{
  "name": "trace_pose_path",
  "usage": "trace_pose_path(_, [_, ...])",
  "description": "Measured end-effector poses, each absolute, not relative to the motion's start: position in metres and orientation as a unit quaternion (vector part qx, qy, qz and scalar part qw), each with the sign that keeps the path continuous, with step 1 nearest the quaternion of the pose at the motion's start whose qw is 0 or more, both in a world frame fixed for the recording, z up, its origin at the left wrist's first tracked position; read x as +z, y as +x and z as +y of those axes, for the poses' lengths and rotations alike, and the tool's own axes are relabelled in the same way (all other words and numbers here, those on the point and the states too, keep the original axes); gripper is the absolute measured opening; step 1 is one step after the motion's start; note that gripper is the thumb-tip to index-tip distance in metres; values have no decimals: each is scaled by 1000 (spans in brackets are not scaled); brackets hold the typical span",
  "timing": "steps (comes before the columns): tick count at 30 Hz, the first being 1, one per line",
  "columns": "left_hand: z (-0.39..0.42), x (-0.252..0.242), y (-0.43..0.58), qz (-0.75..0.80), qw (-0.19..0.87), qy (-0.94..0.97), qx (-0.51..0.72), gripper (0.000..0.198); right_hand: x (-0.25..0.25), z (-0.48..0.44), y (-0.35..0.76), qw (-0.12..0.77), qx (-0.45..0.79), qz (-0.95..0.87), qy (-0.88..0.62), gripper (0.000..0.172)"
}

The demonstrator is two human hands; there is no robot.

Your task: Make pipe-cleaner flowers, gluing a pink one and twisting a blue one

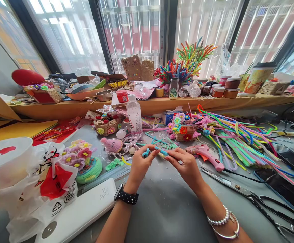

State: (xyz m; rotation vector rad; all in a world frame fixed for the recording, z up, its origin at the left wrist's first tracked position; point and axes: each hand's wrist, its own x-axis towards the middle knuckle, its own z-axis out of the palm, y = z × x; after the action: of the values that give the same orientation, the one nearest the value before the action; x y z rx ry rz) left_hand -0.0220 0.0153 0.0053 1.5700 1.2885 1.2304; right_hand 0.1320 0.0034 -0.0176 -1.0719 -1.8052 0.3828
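Pipe cleaner [161, 151]: light blue, thin, partly curled, partly hidden.

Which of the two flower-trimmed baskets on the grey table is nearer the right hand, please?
The basket with the orange flower, just beyond the right hand; the yellow-and-pink-flowered basket stands farther off, left of the upright plastic bottle.

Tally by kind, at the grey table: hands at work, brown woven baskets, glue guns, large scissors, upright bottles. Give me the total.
Hands: 2, left hand and right hand, both on the light-blue piece
Brown woven baskets: 2
Pink glue gun: 1
Large scissors: 1
Upright bottle: 1
Total: 7
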Motion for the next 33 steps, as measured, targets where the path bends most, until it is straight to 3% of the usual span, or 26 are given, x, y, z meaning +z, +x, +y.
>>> trace_pose_path(19, [15, 1, -18, 491, 395, 552, 546, 20, -17, 4, 128, 468, 183, -737, -452, 21])
trace_pose_path(26, [15, 5, -22, 480, 382, 603, 510, 33, -19, 4, 129, 470, 177, -738, -451, 22])
trace_pose_path(33, [15, 8, -27, 488, 339, 640, 487, 26, -17, 4, 130, 459, 174, -748, -446, 23])
